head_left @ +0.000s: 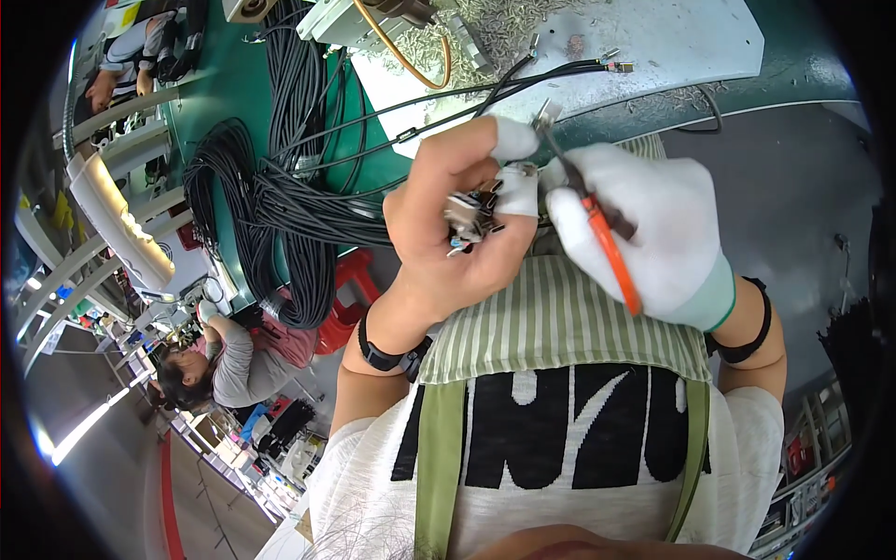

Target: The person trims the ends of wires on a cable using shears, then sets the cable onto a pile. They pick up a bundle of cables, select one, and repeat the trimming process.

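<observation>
My left hand (448,210), with white covers on some fingertips, is curled around several small silver and black metal pieces (471,217) that look like cable connectors. My right hand (653,233), in a white knit glove, grips orange-handled pliers (607,247). Their dark head points up and left toward my left fingertips. At the end of the pliers a small silver metal piece (548,114) shows; whether the jaws hold it I cannot tell. Both hands meet above my striped green apron (569,322).
Coiled black cables (280,215) lie on the green table (219,84) to the left. Cable ends with metal plugs (616,66) cross a white board (709,42) strewn with small metal bits. A machine (341,23) stands at the far edge. A lamp (121,219), red stool (347,299) and co-workers are at left.
</observation>
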{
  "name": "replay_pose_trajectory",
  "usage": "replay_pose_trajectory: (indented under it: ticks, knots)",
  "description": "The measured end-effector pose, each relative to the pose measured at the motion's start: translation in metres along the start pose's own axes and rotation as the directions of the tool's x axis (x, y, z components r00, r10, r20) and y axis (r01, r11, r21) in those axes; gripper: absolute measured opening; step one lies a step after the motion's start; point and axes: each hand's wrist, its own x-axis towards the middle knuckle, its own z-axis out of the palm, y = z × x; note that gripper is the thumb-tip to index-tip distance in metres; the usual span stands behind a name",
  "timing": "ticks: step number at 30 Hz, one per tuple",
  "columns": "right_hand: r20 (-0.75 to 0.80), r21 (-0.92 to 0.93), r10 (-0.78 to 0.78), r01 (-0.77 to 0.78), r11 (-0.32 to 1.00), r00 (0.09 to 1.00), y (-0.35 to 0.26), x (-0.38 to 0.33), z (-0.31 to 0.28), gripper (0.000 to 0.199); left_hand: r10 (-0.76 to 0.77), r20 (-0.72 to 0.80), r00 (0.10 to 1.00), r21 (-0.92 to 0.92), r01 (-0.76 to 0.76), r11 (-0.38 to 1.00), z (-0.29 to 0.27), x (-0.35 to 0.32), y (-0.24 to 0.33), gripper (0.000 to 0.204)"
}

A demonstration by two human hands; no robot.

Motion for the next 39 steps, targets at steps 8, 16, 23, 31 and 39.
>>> replay_pose_trajectory:
  ticks: [8,16,23,31,39]
  knots:
    - [0.029,0.047,-0.003,0.001,0.999,1.000,0.003,0.004,-0.004,0.012,-0.158,-0.026,0.987,-0.230,0.148,0.962,-0.003,0.004,0.005,0.033]
    - [-0.038,-0.090,-0.088,0.085,0.992,0.995,0.004,0.001,0.002,0.013,-0.202,0.058,0.978,-0.279,0.211,0.937,-0.006,-0.001,0.003,0.032]
    - [-0.044,-0.236,-0.139,0.125,0.964,0.989,0.006,-0.002,0.000,0.014,-0.453,0.079,0.888,-0.344,0.451,0.824,-0.003,0.008,0.015,0.023]
    - [-0.072,-0.387,-0.114,0.077,0.919,0.991,0.008,-0.003,0.002,0.011,-0.441,0.033,0.897,-0.193,0.439,0.877,0.002,0.012,0.011,0.014]
    - [0.399,0.499,0.319,-0.496,0.711,0.859,0.003,0.000,-0.007,0.014,-0.601,0.086,0.794,-0.461,0.567,0.683,0.003,0.012,0.013,0.017]
